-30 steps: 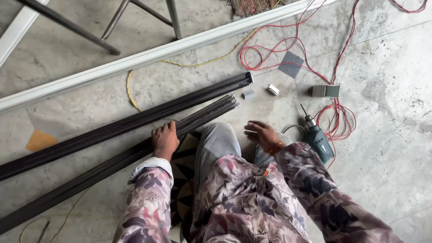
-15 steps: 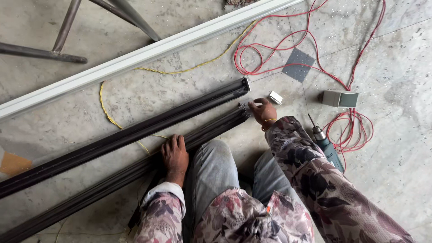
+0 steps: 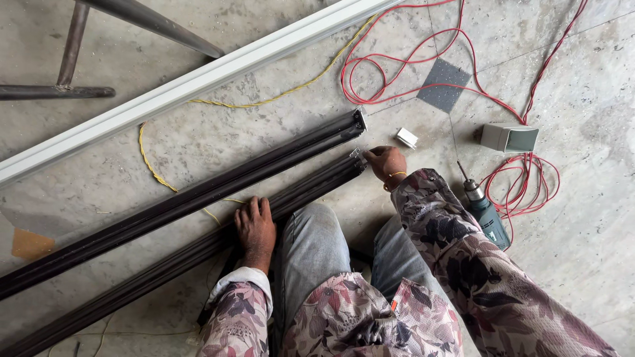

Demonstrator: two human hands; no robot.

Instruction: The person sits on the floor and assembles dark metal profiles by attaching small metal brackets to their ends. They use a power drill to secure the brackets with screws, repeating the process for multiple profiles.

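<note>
Here, a bare concrete floor (image 3: 582,264) carries, largest first, a long white channel (image 3: 198,82) running diagonally across the top, and below it two dark metal profiles lying side by side and parallel to it: the far dark profile (image 3: 198,195) and the near dark profile (image 3: 165,268), the latter just in front of the person's knees. A grey metal stand (image 3: 73,49) occupies the upper left. Red cable (image 3: 397,73) loops at upper right, and a yellow wire (image 3: 149,158) passes under the profiles. A cordless drill (image 3: 486,215) lies beside the right forearm, with a small grey box (image 3: 508,137), a flat grey square (image 3: 444,85) and a small white clip (image 3: 407,137) nearby. The left hand (image 3: 254,228) rests palm down on the near dark profile, fingers together and extended. The right hand (image 3: 385,163) pinches a small pale fitting (image 3: 358,156) at that profile's right end, fingers curled.
</note>
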